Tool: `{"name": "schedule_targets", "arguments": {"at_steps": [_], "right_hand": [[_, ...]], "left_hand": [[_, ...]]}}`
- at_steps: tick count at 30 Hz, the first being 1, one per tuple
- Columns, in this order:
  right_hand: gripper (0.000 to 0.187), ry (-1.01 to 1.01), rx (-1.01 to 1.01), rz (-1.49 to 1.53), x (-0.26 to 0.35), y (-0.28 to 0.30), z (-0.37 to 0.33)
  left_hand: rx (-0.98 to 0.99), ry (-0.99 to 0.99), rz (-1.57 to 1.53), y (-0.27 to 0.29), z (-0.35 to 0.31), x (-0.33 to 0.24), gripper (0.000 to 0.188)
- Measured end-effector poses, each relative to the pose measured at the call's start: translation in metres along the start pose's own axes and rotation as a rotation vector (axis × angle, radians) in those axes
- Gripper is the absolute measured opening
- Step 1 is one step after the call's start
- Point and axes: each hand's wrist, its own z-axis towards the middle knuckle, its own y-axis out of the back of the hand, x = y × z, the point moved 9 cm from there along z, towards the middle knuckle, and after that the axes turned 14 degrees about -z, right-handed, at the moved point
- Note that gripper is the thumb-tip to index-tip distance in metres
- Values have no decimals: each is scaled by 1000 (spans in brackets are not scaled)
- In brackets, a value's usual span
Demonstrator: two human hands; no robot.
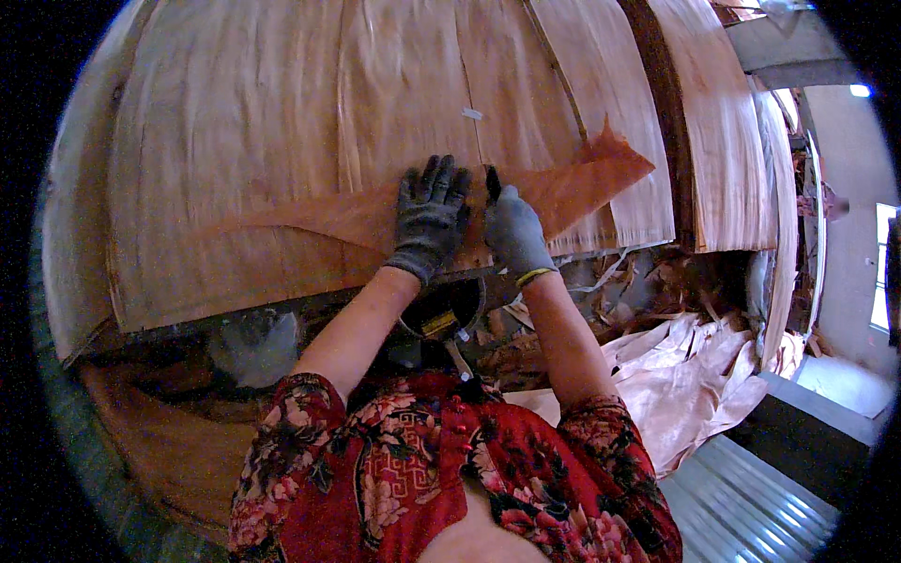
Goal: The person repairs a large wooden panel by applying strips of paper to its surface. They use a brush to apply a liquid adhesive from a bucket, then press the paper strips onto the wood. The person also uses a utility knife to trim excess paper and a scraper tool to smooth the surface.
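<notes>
Both my hands wear grey gloves with dark fingers. My left hand lies flat, fingers spread, pressing on a strip of darker orange-brown wood veneer. This ragged strip tapers to the left and has a torn, pointed right end. Under it lies a wide, pale veneer sheet with lengthwise seams. Close beside, my right hand is closed over the same strip. A narrow dark shape points away from its fingers; whether it is a tool or a gloved finger I cannot tell. A small pale piece of tape sits across a seam beyond my hands.
More veneer sheets hang over the right side. Below the near edge are torn veneer scraps, a clear plastic bag and a dark round container. Corrugated metal sheeting lies lower right. Another person is blurred at far right.
</notes>
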Motion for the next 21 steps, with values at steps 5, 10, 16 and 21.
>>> {"name": "schedule_targets", "arguments": {"at_steps": [5, 10, 16, 21], "right_hand": [[27, 5, -76, -32, 6, 6, -3], [28, -12, -3, -131, 12, 8, -7], [28, -3, 52, -291, 17, -1, -1], [29, -49, 59, -265, 16, 4, -7]], "left_hand": [[-6, -6, -18, 8, 2, -1, 52], [-22, -9, -40, 11, 1, -2, 50], [-94, -40, -73, 14, 4, -4, 44], [-72, -19, -72, 9, 4, -4, 43]]}}
